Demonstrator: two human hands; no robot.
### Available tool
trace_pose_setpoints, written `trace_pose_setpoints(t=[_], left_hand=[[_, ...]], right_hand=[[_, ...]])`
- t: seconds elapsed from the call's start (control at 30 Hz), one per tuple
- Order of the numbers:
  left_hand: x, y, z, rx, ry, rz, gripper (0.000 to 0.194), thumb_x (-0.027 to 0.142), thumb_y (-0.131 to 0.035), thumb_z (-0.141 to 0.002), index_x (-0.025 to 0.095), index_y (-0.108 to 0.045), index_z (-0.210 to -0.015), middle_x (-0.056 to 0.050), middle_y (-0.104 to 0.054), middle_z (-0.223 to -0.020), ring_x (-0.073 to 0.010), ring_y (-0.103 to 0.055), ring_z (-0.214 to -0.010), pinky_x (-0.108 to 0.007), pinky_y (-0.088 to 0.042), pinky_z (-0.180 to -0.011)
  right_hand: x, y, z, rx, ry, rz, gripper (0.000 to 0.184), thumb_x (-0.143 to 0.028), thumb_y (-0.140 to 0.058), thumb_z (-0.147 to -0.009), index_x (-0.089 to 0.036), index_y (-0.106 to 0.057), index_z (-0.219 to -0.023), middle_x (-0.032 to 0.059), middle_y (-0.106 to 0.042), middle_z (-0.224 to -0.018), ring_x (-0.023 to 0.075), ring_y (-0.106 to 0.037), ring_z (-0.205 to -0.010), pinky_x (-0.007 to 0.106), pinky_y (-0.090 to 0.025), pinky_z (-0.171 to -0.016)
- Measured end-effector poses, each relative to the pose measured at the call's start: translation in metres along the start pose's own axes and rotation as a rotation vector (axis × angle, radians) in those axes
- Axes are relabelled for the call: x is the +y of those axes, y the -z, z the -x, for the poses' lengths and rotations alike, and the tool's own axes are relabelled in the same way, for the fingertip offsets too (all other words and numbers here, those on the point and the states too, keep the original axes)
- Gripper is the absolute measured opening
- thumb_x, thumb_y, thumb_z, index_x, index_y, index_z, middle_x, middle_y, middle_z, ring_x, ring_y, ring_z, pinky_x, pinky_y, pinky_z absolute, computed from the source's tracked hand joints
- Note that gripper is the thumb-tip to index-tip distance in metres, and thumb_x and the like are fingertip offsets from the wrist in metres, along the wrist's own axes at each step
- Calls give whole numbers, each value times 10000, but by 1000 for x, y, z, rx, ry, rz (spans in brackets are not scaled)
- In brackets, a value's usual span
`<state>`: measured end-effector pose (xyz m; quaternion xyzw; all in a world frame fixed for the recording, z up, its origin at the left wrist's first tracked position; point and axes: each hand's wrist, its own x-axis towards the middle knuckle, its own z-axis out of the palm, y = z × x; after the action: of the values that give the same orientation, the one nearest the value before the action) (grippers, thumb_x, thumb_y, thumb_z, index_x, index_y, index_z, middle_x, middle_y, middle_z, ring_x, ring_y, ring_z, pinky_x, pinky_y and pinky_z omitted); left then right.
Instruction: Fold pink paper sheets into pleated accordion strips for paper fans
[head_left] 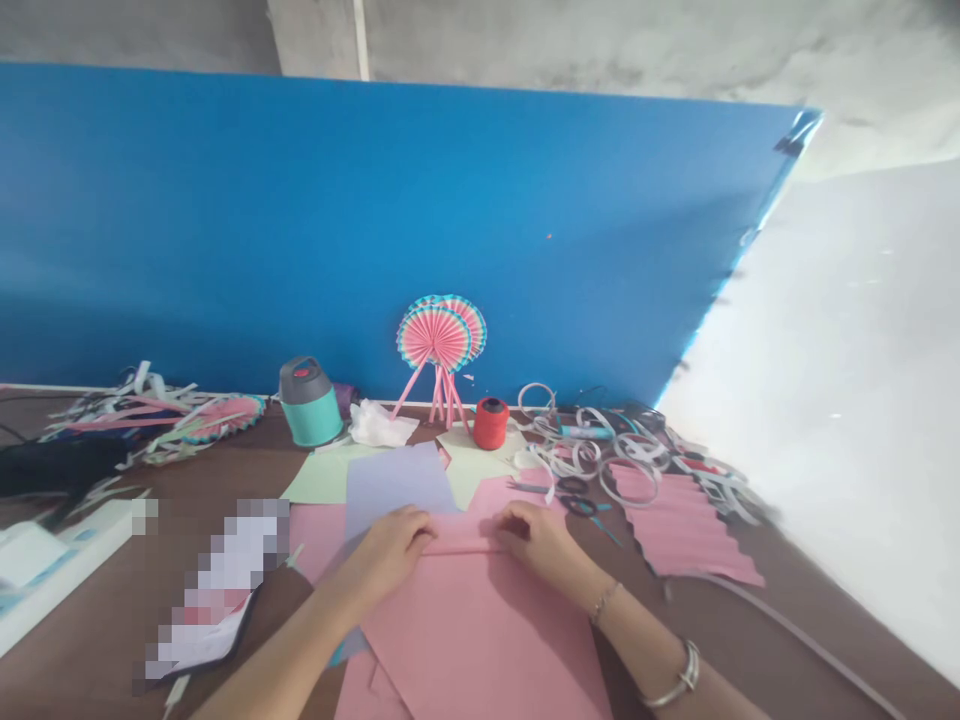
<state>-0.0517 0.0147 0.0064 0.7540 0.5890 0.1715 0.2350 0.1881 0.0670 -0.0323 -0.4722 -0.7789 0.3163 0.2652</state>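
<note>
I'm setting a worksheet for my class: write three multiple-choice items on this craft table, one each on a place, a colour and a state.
1. Where is the red spool?
A. in a hand
B. right of the paper fan
C. on the floor

2. What colour is the sheet under the left hand and right hand?
A. blue
B. green
C. pink

3. What state is the pink paper at far right in?
A. pleated
B. rolled
C. crumpled

Answers:
1. B, it stands beside the fan's sticks.
2. C, pink shows around both hands.
3. A, its edge runs in zigzag folds.

view: head-worn | facing: forward and down | range: close above left hand [386, 555], right hand [536, 540]
</note>
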Motion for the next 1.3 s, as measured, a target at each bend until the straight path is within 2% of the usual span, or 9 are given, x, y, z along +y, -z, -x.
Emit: trace_pose_setpoints(t=[0.2,0.6,0.77,0.83,0.93,1.03,1.13,1.2,1.3], left_hand=[[0,-1,-1,7,3,17,259,223,-385,-866,203,-637,-813,-48,-640,-897,-207,-596,-903,-289,-419,-776],[-3,-6,0,26,-37,-24,228,170,-384,-864,201,-607,-832,-37,-618,-882,-193,-575,-907,-286,-418,-782],[5,-4,2,28,-90,-240,267,130,-378,-889,197,-632,-934,-50,-575,-937,-203,-536,-908,-303,-397,-774],[9,-4,4,31,-174,-325,335,100,-374,-893,253,-634,-1037,-44,-558,-972,-205,-507,-922,-310,-380,-784],[15,-4,6,19,-307,-404,436,57,-381,-890,338,-621,-1123,-34,-549,-1005,-199,-477,-928,-309,-359,-790],[15,-2,6,18,-340,-435,409,61,-392,-897,312,-673,-1057,-44,-562,-967,-200,-468,-900,-315,-348,-766],[9,4,6,15,-315,-439,380,53,-413,-874,263,-730,-859,-55,-580,-932,-206,-471,-888,-326,-340,-737],[3,8,6,2,-275,-412,388,4,-441,-805,253,-739,-799,-58,-596,-927,-210,-484,-894,-335,-345,-736],[-6,10,3,-5,-226,-345,444,-61,-441,-662,253,-739,-761,-49,-617,-887,-206,-504,-872,-345,-360,-741]], right_hand=[[1,-2,0,-6,-5,-47,51,-181,-557,-723,-171,-607,-716,16,-637,-675,144,-541,-614,235,-374,-560],[-2,-2,2,-1,65,65,149,-67,-495,-708,-168,-597,-748,17,-624,-710,146,-543,-635,235,-369,-571],[-9,0,8,-3,190,302,206,-47,-474,-770,-159,-627,-851,63,-622,-850,183,-545,-789,282,-393,-690],[-14,0,10,-27,252,431,259,-29,-471,-776,-166,-640,-917,76,-610,-916,202,-527,-871,304,-379,-738],[-19,-1,10,-138,352,591,302,-39,-474,-812,-201,-657,-989,74,-598,-947,207,-502,-890,315,-343,-737],[-21,1,7,-212,398,693,285,-98,-480,-861,-233,-674,-1020,73,-603,-945,210,-486,-886,321,-305,-706],[-21,10,8,-234,380,730,221,-120,-535,-827,-224,-698,-934,68,-604,-955,208,-476,-901,328,-287,-725],[-23,17,12,-229,365,727,187,-131,-564,-791,-218,-699,-888,61,-599,-962,207,-474,-916,336,-283,-757],[-26,23,17,-208,352,720,189,-160,-533,-813,-213,-695,-893,63,-599,-941,201,-484,-906,340,-292,-770]])
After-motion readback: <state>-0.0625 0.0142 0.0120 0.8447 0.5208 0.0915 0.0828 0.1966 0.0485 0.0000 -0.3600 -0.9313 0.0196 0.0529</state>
